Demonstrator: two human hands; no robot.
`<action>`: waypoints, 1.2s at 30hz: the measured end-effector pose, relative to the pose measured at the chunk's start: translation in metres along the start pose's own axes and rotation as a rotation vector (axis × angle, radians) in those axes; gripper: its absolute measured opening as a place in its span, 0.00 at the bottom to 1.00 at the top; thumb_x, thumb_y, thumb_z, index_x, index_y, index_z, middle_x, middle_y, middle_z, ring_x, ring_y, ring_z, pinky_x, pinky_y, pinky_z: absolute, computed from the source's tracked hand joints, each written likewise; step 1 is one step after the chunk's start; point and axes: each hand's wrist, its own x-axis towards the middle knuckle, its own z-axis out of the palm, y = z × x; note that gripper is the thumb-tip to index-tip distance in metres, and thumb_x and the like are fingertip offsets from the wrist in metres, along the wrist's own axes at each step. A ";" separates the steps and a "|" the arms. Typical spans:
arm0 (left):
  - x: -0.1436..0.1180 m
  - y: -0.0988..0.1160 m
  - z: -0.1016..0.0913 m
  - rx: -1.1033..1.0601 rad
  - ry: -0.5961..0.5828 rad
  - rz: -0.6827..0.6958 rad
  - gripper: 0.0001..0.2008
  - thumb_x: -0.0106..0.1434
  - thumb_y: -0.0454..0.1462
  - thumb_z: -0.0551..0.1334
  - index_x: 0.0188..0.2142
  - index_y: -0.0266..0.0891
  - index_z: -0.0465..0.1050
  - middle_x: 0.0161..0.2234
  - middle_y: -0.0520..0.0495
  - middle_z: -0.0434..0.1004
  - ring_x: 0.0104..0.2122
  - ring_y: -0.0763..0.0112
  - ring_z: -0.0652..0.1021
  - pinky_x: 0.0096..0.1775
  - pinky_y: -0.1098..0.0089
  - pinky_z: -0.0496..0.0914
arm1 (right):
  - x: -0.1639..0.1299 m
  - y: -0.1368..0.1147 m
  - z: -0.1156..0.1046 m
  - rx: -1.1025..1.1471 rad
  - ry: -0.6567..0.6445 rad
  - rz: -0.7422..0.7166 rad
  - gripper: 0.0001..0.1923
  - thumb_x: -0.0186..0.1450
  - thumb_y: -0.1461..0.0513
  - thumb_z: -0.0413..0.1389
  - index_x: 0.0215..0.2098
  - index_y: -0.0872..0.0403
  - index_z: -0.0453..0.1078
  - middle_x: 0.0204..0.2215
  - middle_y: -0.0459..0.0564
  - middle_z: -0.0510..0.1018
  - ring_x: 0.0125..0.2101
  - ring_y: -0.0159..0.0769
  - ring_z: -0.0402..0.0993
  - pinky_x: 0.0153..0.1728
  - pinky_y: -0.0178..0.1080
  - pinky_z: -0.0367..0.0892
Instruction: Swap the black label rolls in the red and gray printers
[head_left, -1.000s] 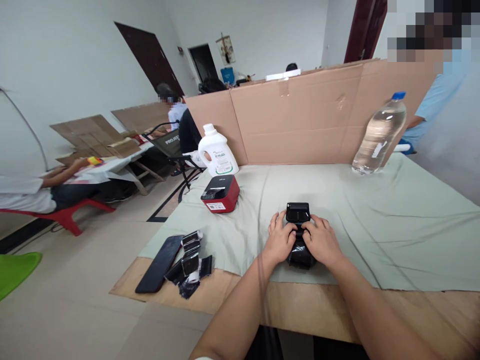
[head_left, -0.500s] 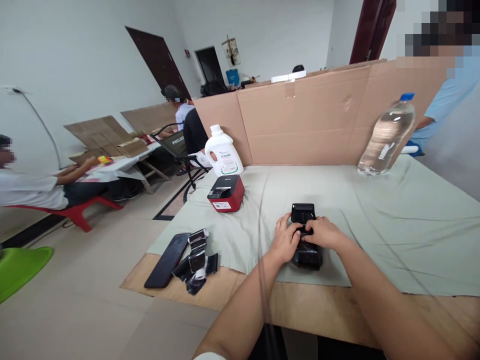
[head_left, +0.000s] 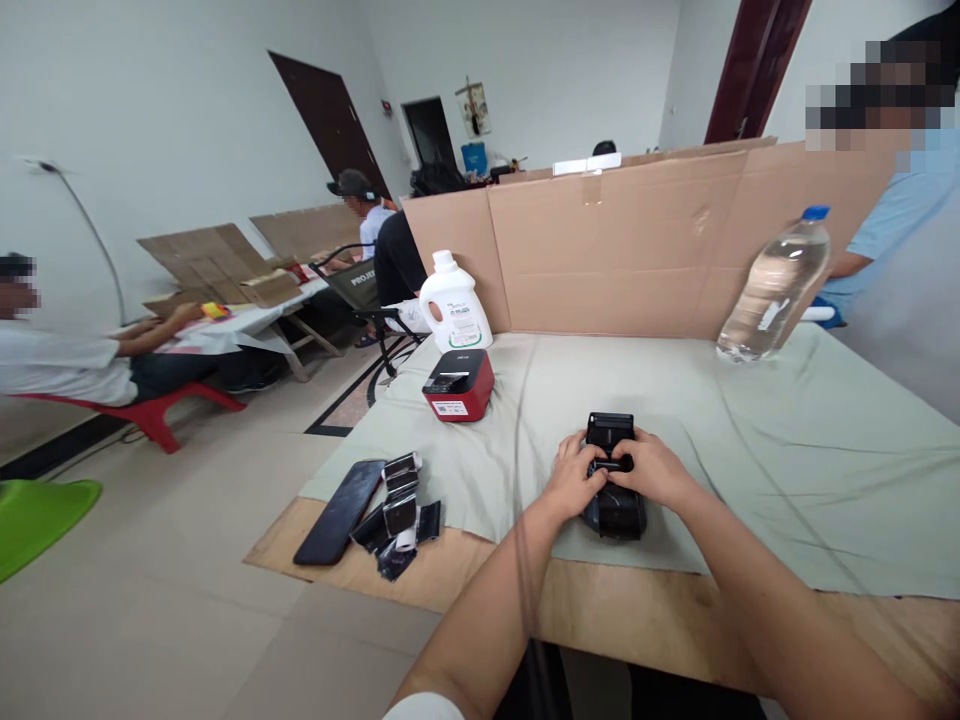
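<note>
At tabletop (head_left: 825, 440) centre, near front edge: small black device (head_left: 611, 470) on grey cloth. Left hand (head_left: 574, 480) and right hand (head_left: 651, 472) both clamped on it, fingers meeting over middle. Red box (head_left: 458, 384) at 10 o'clock, water bottle (head_left: 774, 285) at 1 o'clock, dark phone (head_left: 339, 510) at 9 o'clock.

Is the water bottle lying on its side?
No, the water bottle stands upright on the cloth beside the cardboard screen.

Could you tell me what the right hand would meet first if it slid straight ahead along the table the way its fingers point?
The right hand already rests on the black device; its fingers point left, so the left hand probably comes first.
</note>
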 end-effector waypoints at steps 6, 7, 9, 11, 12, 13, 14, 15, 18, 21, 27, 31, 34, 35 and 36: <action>0.003 -0.009 0.005 -0.151 0.032 0.019 0.14 0.58 0.36 0.61 0.45 0.40 0.71 0.58 0.40 0.62 0.63 0.57 0.57 0.62 0.55 0.54 | 0.002 0.000 -0.004 0.008 -0.051 -0.008 0.10 0.52 0.55 0.64 0.32 0.50 0.78 0.40 0.54 0.75 0.43 0.45 0.70 0.41 0.42 0.66; 0.002 -0.010 0.005 -0.177 0.052 0.037 0.16 0.58 0.37 0.61 0.47 0.40 0.70 0.58 0.40 0.62 0.62 0.57 0.58 0.62 0.54 0.54 | 0.002 0.002 -0.003 0.074 -0.027 -0.012 0.11 0.52 0.56 0.64 0.32 0.51 0.77 0.40 0.53 0.74 0.41 0.43 0.71 0.41 0.41 0.67; 0.001 -0.012 0.005 -0.225 0.083 0.064 0.21 0.58 0.41 0.64 0.51 0.41 0.68 0.58 0.40 0.62 0.62 0.57 0.60 0.62 0.54 0.54 | -0.001 0.006 -0.001 0.228 0.021 0.008 0.10 0.53 0.56 0.63 0.32 0.52 0.75 0.40 0.51 0.74 0.40 0.40 0.72 0.42 0.40 0.67; 0.000 -0.012 0.004 -0.263 0.098 0.080 0.25 0.56 0.43 0.66 0.53 0.41 0.67 0.60 0.39 0.60 0.62 0.56 0.60 0.62 0.54 0.54 | -0.004 0.009 0.003 0.359 0.074 0.035 0.10 0.55 0.55 0.61 0.32 0.53 0.74 0.43 0.52 0.74 0.45 0.42 0.72 0.44 0.41 0.68; 0.000 -0.012 0.003 -0.282 0.110 0.086 0.27 0.55 0.44 0.67 0.53 0.41 0.67 0.60 0.38 0.59 0.62 0.55 0.59 0.62 0.54 0.54 | -0.007 0.010 0.005 0.403 0.109 0.038 0.11 0.56 0.54 0.60 0.31 0.52 0.74 0.44 0.53 0.74 0.49 0.44 0.71 0.47 0.43 0.67; -0.001 -0.011 0.002 -0.298 0.131 0.092 0.29 0.54 0.45 0.67 0.54 0.41 0.66 0.60 0.38 0.59 0.62 0.55 0.59 0.62 0.54 0.55 | -0.010 0.011 0.008 0.428 0.149 0.037 0.12 0.57 0.52 0.59 0.31 0.52 0.74 0.46 0.54 0.74 0.53 0.46 0.68 0.50 0.46 0.65; -0.002 -0.010 0.000 -0.312 0.161 0.098 0.30 0.54 0.45 0.68 0.55 0.41 0.66 0.61 0.38 0.58 0.62 0.55 0.59 0.61 0.54 0.56 | -0.013 0.010 0.010 0.435 0.190 0.032 0.14 0.58 0.51 0.58 0.30 0.52 0.75 0.49 0.55 0.73 0.57 0.48 0.64 0.53 0.48 0.62; -0.003 -0.009 -0.002 -0.325 0.197 0.102 0.31 0.54 0.46 0.68 0.55 0.41 0.65 0.60 0.38 0.58 0.62 0.55 0.60 0.60 0.54 0.58 | -0.017 0.010 0.013 0.427 0.230 0.025 0.15 0.59 0.49 0.57 0.30 0.52 0.75 0.51 0.56 0.72 0.60 0.50 0.60 0.56 0.51 0.59; -0.008 0.000 -0.009 -0.371 0.260 0.144 0.33 0.54 0.48 0.68 0.57 0.43 0.64 0.58 0.39 0.63 0.59 0.55 0.63 0.57 0.54 0.61 | -0.028 0.006 0.017 0.370 0.313 -0.026 0.20 0.59 0.45 0.55 0.31 0.51 0.77 0.59 0.55 0.66 0.64 0.54 0.51 0.60 0.59 0.50; -0.013 0.014 -0.016 -0.501 0.179 0.228 0.31 0.55 0.49 0.67 0.56 0.41 0.67 0.49 0.41 0.72 0.51 0.58 0.70 0.53 0.57 0.65 | -0.038 0.001 0.014 0.384 0.320 -0.106 0.24 0.60 0.42 0.53 0.31 0.52 0.78 0.62 0.54 0.63 0.65 0.56 0.46 0.62 0.61 0.46; -0.023 0.050 -0.024 -0.909 -0.037 0.186 0.26 0.51 0.48 0.71 0.44 0.36 0.70 0.37 0.46 0.72 0.36 0.71 0.74 0.39 0.68 0.68 | -0.052 -0.016 -0.009 0.624 0.280 -0.111 0.28 0.65 0.41 0.45 0.31 0.50 0.77 0.60 0.53 0.67 0.64 0.50 0.52 0.62 0.58 0.50; -0.039 0.043 -0.043 -0.979 -0.079 0.108 0.24 0.49 0.45 0.73 0.39 0.37 0.66 0.40 0.46 0.72 0.36 0.72 0.74 0.38 0.70 0.68 | -0.059 -0.022 -0.016 0.677 0.321 -0.128 0.30 0.68 0.43 0.39 0.31 0.50 0.76 0.54 0.53 0.73 0.61 0.46 0.59 0.61 0.54 0.54; -0.057 0.005 -0.074 -0.790 0.116 -0.036 0.21 0.53 0.44 0.70 0.40 0.39 0.66 0.36 0.49 0.71 0.33 0.73 0.73 0.37 0.70 0.68 | -0.061 -0.007 -0.004 0.609 0.479 -0.044 0.27 0.68 0.45 0.41 0.28 0.50 0.74 0.48 0.55 0.77 0.55 0.46 0.66 0.58 0.54 0.57; -0.063 -0.011 -0.088 -0.665 0.207 -0.088 0.19 0.54 0.43 0.69 0.40 0.39 0.66 0.34 0.51 0.70 0.33 0.73 0.73 0.38 0.70 0.68 | -0.061 0.001 0.003 0.574 0.529 -0.003 0.26 0.68 0.46 0.43 0.28 0.51 0.74 0.45 0.56 0.78 0.52 0.46 0.68 0.56 0.54 0.59; -0.070 -0.026 -0.102 -0.513 0.276 -0.150 0.16 0.55 0.42 0.67 0.40 0.39 0.67 0.32 0.52 0.70 0.31 0.72 0.72 0.38 0.70 0.68 | -0.061 0.009 0.011 0.540 0.570 0.030 0.25 0.67 0.46 0.44 0.28 0.51 0.73 0.42 0.56 0.78 0.49 0.46 0.70 0.54 0.55 0.61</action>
